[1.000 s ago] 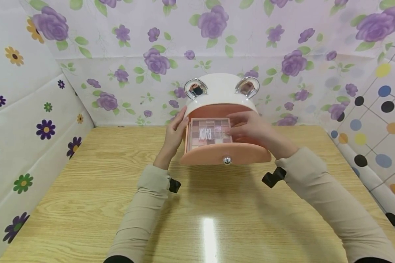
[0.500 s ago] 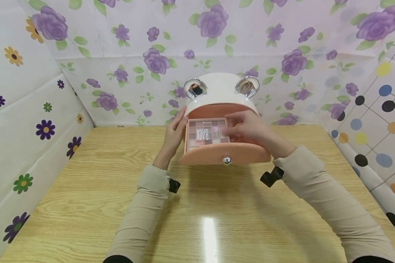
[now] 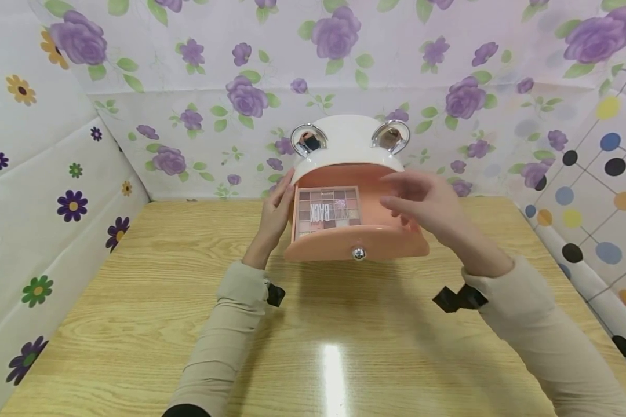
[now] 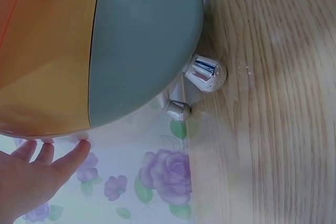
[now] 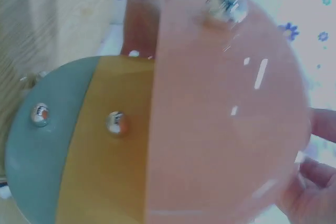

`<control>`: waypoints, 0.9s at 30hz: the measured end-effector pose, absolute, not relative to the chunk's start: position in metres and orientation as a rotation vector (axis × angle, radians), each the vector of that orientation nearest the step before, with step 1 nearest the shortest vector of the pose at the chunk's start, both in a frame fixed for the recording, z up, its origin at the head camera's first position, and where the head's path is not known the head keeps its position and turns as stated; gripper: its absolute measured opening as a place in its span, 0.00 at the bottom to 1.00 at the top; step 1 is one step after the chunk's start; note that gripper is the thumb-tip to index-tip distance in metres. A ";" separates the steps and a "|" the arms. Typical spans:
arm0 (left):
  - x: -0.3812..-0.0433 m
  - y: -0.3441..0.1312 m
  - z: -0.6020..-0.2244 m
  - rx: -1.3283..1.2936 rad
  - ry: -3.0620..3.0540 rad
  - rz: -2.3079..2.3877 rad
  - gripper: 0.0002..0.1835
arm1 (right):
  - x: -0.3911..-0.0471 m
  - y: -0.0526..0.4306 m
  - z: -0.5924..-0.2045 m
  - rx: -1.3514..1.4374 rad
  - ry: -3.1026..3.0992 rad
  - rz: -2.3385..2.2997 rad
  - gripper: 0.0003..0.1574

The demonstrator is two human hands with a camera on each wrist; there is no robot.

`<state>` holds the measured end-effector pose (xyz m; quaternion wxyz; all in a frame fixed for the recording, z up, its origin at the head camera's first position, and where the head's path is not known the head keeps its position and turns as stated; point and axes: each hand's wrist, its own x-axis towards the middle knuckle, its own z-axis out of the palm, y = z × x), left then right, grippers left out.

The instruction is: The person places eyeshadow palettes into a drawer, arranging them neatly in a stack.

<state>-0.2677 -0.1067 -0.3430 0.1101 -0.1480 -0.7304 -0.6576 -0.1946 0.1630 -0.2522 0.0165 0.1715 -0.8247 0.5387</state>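
A rounded drawer organizer with a white top [image 3: 348, 145] stands at the back of the table, its pink top drawer [image 3: 391, 242] pulled out. An eyeshadow palette [image 3: 327, 209] with the word BACK on its lid lies in the drawer's left part. My left hand [image 3: 275, 219] rests against the organizer's left side; in the left wrist view its extended fingertips [image 4: 81, 148] touch the edge. Just over the drawer's right end is my right hand [image 3: 430, 202], apart from the palette, its fingers loosely bent and holding nothing. In the right wrist view, part of that hand shows beside the pink drawer front.
Below the pink drawer are a yellow drawer [image 4: 52, 72] and a green drawer [image 4: 147, 40], each with a silver knob. Silver feet [image 4: 207, 74] carry the organizer. Two silver-rimmed ears [image 3: 309, 141] rise from its top. A flowered sheet [image 3: 198, 145] hangs close behind.
The palette has slid left against the drawer's left wall. My right hand has let go of it and moved right. The left hand has stayed in place.
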 end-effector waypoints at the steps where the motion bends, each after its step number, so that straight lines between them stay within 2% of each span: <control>1: -0.264 -0.106 -0.339 -0.429 -2.153 -1.933 0.24 | -0.188 0.165 -0.252 0.554 -2.538 1.640 0.24; 7: -0.258 -0.104 -0.334 -0.429 -2.161 -1.923 0.24 | -0.155 0.168 -0.264 0.667 -2.301 1.450 0.14; 12: -0.258 -0.105 -0.334 -0.411 -2.176 -1.923 0.24 | -0.143 0.164 -0.288 0.861 -2.149 1.471 0.16; 16: -0.259 -0.106 -0.335 -0.407 -2.177 -1.938 0.24 | -0.144 0.159 -0.306 0.972 -2.046 1.420 0.19; 21: -0.259 -0.107 -0.336 -0.404 -2.165 -1.957 0.24 | -0.151 0.148 -0.324 1.053 -1.910 1.210 0.15; 27: -0.258 -0.105 -0.335 -0.427 -2.141 -1.980 0.24 | -0.159 0.132 -0.342 1.058 -1.772 1.028 0.18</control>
